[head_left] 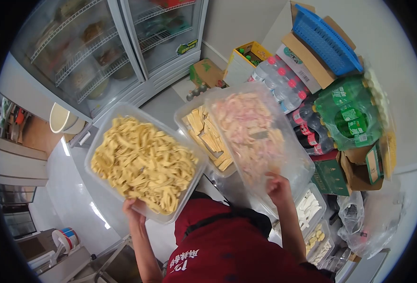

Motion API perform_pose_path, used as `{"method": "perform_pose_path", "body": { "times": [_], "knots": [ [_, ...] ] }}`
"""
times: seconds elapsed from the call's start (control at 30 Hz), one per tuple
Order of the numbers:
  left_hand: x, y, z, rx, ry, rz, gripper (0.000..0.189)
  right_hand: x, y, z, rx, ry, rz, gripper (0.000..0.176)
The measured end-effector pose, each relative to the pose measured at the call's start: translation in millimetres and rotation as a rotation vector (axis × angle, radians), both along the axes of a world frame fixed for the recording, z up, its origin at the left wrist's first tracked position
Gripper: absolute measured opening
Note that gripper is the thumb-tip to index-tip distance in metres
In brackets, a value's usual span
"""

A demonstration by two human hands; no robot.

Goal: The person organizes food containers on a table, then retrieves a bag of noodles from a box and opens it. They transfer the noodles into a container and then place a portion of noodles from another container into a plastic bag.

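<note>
My left hand (134, 209) grips the near edge of a clear plastic tub (91, 160), with fingers bent at its rim. Tangled yellow ribbon-like strips (145, 162) heap up inside it. To the right, my right hand (278, 188) is closed at the near part of a translucent tub (296, 158), which is tilted. Pale pink and cream slices (251, 127) show through its cloudy plastic. Partly under this tub lies another clear tub (182, 115) holding flat yellow sticks (209, 137).
A glass-door fridge (147, 80) stands ahead, a cream bucket (66, 119) at its left. Bottle packs (347, 113), cardboard boxes (333, 174) and a blue basket (324, 37) are stacked at right. More tubs of white pieces (307, 207) sit near my right arm.
</note>
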State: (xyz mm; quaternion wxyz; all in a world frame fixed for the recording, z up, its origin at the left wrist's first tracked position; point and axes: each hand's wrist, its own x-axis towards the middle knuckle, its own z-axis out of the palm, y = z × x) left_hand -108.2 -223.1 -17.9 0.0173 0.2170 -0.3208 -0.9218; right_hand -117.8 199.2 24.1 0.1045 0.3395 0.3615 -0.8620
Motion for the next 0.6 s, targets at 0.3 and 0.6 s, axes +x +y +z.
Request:
{"method": "perform_pose_path", "body": {
  "times": [0.3, 0.6],
  "knots": [
    [-100, 110, -66, -0.019, -0.199, -0.484, 0.053, 86, -1, 66, 0.228, 0.032, -0.317, 0.035],
    [-140, 188, -78, -0.062, -0.117, -0.605, 0.047, 118, -15, 70, 0.268, 0.069, -0.449, 0.034]
  ]
}}
